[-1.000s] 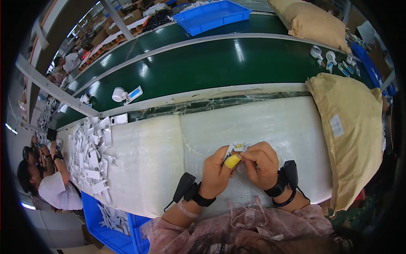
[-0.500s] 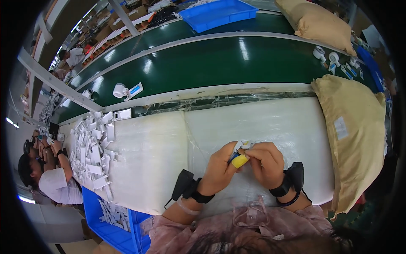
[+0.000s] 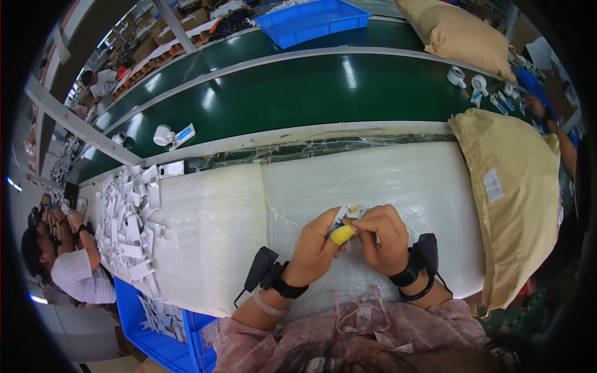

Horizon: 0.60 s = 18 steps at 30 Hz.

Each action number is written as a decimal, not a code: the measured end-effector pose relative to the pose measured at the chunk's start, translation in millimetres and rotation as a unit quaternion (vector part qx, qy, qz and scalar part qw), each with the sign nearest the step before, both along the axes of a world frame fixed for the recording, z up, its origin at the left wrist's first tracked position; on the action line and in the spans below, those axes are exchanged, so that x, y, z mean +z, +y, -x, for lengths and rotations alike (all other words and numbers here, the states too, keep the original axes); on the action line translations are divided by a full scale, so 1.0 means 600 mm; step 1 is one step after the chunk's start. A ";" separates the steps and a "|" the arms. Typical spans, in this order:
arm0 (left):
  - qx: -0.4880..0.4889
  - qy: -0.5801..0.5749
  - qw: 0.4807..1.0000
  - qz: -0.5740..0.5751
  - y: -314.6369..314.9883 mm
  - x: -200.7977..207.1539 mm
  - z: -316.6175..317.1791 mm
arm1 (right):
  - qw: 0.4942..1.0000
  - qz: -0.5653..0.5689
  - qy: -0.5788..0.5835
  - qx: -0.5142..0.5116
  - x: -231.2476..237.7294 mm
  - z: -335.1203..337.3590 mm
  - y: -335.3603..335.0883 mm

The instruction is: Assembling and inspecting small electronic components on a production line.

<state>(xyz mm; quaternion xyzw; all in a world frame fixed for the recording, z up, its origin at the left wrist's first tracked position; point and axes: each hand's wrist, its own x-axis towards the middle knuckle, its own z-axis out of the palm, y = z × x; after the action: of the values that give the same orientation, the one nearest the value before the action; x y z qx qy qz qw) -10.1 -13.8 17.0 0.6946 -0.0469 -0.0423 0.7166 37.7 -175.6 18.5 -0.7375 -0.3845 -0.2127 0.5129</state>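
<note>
Over the white plastic-covered table (image 3: pixel 217 248), my two hands meet in front of me. My left hand (image 3: pixel 313 248) is closed on a small white plastic part (image 3: pixel 353 212) that shows a bit of yellow and a dark blue edge. A yellow cover (image 3: pixel 342 234) wraps the left thumb, which presses on the part. My right hand (image 3: pixel 385 239) is closed too, its thumb and forefinger pinching at the part's near side. The fingers hide most of the part, so its full shape cannot be seen. Both wrists carry black straps with a dark device.
White plastic pieces (image 3: pixel 130 224) lie piled at the table's left, above a blue bin (image 3: pixel 140 336). A brown sack (image 3: pixel 516 205) stands at right. Beyond runs a green conveyor (image 3: pixel 280 93) with white round-headed devices (image 3: pixel 163 135) and a blue tray (image 3: pixel 311 25). A co-worker (image 3: pixel 81 273) sits at far left.
The whole view has shifted slightly, moving the scene a little left. Both my hands keep their grip on the white part. Another person's arm has appeared at the right edge, near the conveyor.
</note>
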 end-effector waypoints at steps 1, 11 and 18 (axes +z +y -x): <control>0.011 0.000 1.000 0.004 -0.003 0.001 0.001 | 1.000 -0.001 -0.002 -0.002 -0.001 0.000 0.000; 0.053 -0.003 0.998 -0.014 -0.006 0.000 0.002 | 1.000 -0.004 0.004 -0.003 -0.002 0.000 0.002; 0.042 -0.005 0.997 -0.070 0.004 0.007 0.002 | 1.000 -0.010 -0.002 0.010 -0.002 -0.004 0.000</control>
<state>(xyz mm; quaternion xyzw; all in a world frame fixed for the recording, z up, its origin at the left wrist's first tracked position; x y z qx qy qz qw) -11.5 -11.7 20.9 0.7449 -0.0180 -0.0118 0.6669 39.9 -175.6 17.3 -0.7276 -0.3910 -0.2129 0.5219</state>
